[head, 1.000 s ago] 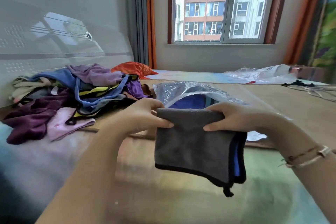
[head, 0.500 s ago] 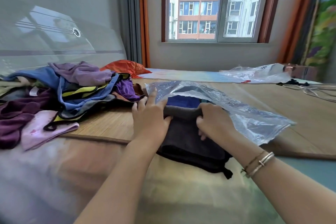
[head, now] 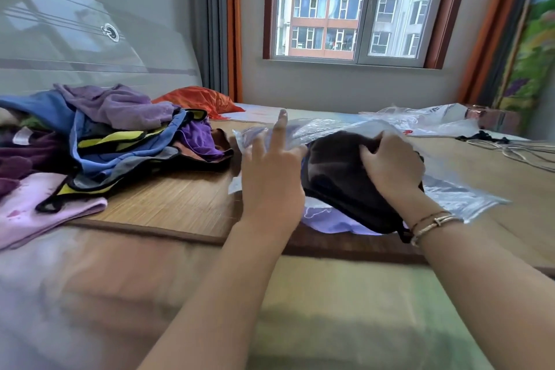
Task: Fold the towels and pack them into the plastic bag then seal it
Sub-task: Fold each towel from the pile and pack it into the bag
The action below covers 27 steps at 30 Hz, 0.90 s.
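Note:
A folded dark grey towel (head: 339,180) lies partly inside the mouth of a clear plastic bag (head: 462,198) on the bamboo mat. My right hand (head: 390,165) grips the towel's far end under the bag's upper sheet. My left hand (head: 270,177) is at the bag's left opening, index finger raised, apparently lifting the plastic; the other fingers are blurred. A lilac cloth (head: 327,219) shows beneath the towel. A pile of unfolded towels (head: 114,141) in purple, blue, yellow and pink lies to the left.
The bamboo mat (head: 168,204) covers the bed, its brown edge running across the front. Another crumpled plastic bag (head: 432,117) lies at the back right, with cables (head: 516,150) beside it. An orange cloth (head: 198,99) sits near the curtain. A headboard stands on the left.
The grey towel, held up in both hands a second ago, has gone down and into the bag's mouth. My left hand has let go of it and moved to the bag's opening.

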Tool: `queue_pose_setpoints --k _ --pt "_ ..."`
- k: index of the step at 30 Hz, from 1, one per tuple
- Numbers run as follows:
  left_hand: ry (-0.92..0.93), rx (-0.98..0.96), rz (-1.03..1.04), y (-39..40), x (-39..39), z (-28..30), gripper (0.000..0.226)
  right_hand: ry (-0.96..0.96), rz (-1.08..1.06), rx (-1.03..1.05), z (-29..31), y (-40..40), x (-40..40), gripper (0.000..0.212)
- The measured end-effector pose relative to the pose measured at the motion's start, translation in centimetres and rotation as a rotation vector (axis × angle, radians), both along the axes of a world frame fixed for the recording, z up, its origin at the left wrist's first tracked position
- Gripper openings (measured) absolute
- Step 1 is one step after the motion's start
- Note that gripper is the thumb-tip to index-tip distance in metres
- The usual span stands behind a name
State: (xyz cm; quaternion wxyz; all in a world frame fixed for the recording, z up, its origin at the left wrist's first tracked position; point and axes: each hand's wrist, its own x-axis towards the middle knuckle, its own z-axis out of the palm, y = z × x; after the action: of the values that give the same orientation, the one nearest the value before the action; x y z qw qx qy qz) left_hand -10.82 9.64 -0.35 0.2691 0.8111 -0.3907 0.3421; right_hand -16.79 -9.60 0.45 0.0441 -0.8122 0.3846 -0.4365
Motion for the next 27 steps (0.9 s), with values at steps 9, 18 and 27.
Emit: queue_pose_setpoints --k 9,18,27 --pt "-0.202 0.372 -0.100 -4.8 -1.6 4.4 0.057 0.401 0.177 0.103 -0.4 -5.6 1.1 0.057" --pt "-0.034 0.175 -0.264 -9.1 0.5 5.8 0.089 0.517 0.330 0.151 -4.3 -8.8 5.3 0.086" --pt "-0.093 0.117 -0.325 -8.7 1.5 4.4 0.093 0.727 0.392 0.316 -5.9 -13.8 8.8 0.083"
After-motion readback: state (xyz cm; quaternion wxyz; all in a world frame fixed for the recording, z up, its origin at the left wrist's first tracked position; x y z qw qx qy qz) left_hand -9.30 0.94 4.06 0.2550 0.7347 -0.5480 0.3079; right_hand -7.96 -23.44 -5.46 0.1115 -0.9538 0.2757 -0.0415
